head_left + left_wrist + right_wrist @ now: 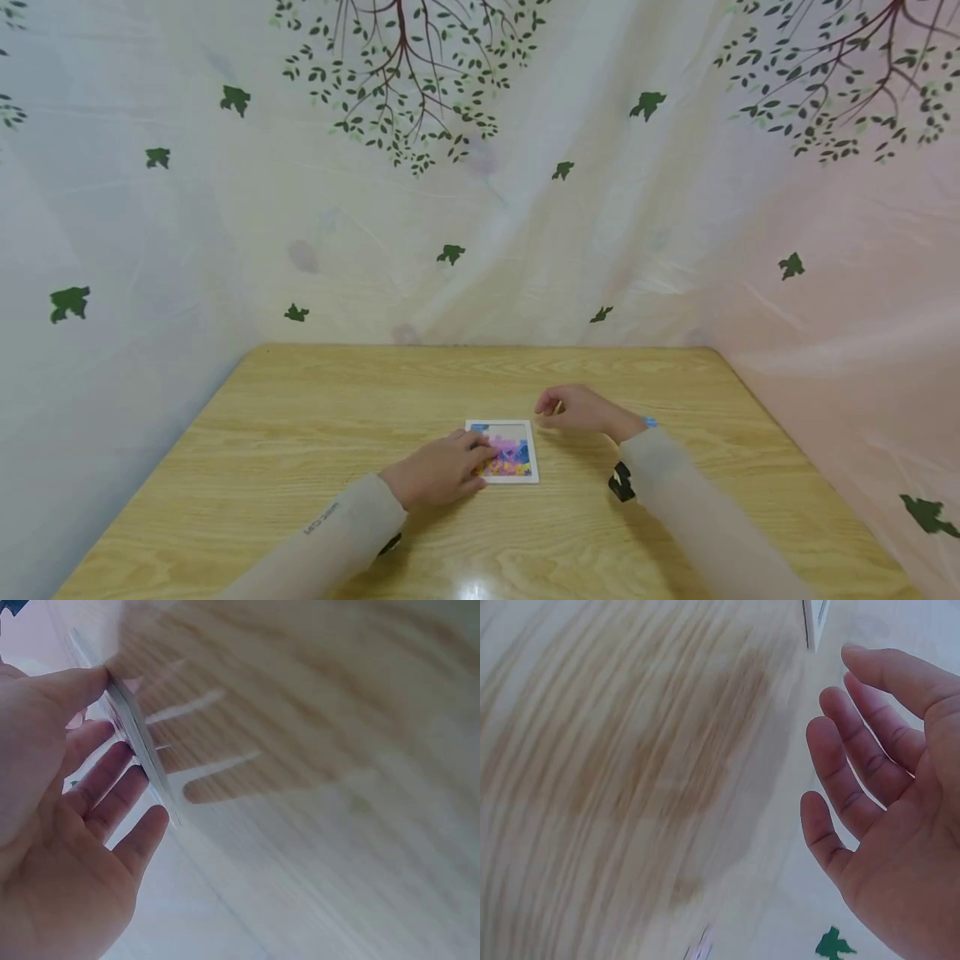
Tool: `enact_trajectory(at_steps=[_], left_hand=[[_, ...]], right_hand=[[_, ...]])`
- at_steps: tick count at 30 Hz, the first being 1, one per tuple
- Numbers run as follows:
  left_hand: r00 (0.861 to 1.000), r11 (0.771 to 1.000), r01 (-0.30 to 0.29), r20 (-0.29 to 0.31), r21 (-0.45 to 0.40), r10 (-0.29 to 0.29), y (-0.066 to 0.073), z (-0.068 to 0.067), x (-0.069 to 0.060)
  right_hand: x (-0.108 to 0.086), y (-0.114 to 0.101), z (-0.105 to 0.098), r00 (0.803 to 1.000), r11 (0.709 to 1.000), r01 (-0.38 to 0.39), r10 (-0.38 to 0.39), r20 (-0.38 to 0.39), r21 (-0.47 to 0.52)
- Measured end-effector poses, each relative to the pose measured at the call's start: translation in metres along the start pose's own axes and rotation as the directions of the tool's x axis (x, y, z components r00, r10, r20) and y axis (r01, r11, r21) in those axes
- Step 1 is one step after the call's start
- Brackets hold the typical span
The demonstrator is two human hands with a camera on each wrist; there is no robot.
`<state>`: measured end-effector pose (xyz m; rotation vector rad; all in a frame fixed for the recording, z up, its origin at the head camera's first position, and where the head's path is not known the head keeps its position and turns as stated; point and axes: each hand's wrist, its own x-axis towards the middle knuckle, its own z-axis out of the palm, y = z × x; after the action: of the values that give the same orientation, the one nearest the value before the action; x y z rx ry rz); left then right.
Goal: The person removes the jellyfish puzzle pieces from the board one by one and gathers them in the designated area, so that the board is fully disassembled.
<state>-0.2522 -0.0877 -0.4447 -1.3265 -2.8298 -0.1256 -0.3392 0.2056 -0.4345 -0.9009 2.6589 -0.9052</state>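
A white square frame [535,454] with a colourful jigsaw picture lies flat on the table. Bare backing shows in the upper part of the picture, and pink, blue and yellow pieces cover the lower part. My left hand [438,471] rests over the frame's left side, fingers on the picture and thumb at the near edge. In the left wrist view, that hand [75,802] has its thumb against the rim [154,761], its fingers spread along it. Off the frame's far right corner hovers my right hand [585,411], fingers loosely bent; in its wrist view the hand [900,765] holds nothing.
The wooden table [337,383] extends around the frame. Behind it and at both sides hangs pale cloth [510,283] printed with leaves and branches. A small pinkish item or reflection [700,945] shows at the bottom of the right wrist view; I cannot tell which.
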Motion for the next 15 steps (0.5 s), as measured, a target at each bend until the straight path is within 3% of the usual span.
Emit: enact_trajectory(at_steps=[8, 15], left_hand=[[0.999, 0.998, -0.032, -0.017, -0.053, 0.031, -0.002, -0.001, -0.002], [0.998, 0.997, -0.069, -0.001, -0.030, 0.069, 0.000, -0.002, -0.007]], right_hand=[[0.018, -0.020, 0.018, 1.000, 1.000, -0.003, 0.003, 0.026, 0.029], [0.028, -0.035, 0.029, 0.999, 1.000, 0.013, -0.014, 0.050, 0.024]])
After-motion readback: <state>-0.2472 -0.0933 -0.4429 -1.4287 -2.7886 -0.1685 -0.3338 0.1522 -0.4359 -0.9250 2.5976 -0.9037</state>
